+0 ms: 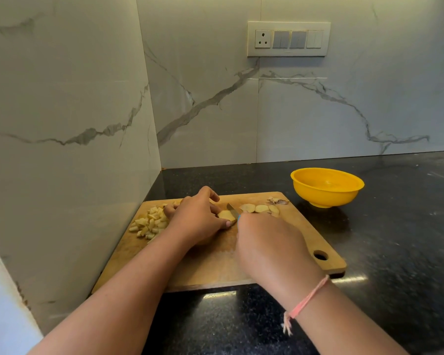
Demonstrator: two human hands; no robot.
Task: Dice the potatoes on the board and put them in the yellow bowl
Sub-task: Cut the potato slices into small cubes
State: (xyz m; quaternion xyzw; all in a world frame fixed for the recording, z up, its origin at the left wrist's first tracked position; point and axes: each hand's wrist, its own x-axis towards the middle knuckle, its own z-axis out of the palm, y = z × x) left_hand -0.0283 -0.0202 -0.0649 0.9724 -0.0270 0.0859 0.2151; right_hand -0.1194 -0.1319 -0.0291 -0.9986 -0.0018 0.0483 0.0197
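The potato piece [226, 215] you are cutting lies near the middle of the board [210, 262], cut face up. Your left hand [198, 221] pins it down, thumb at its near edge and fingers curled over its far side. Your right hand [264, 247] is closed round the handle of a knife [232, 209]; only a sliver of blue handle shows past your knuckles, and the blade tip rests against the right side of the piece.

To the left of your left hand, a heap of dice [150, 222] sits on the board, partly hidden by your fingers. To the right of the blade, a few slices [259, 208] lie flat in a row near the board's far edge, and just beyond them is a small scrap of peel [277, 201] at the far right corner. The board's hanging hole is at its near right corner.

The bowl [327, 187] stands upright on the dark desk [395, 239], off the board's far right corner and apart from it. No potato shows inside it.

A pink thread [306, 301] is tied round your right wrist. The board sits in the corner where two marble walls [215, 98] meet, and a switch plate [289, 39] with a socket hangs on the back wall above the bowl.
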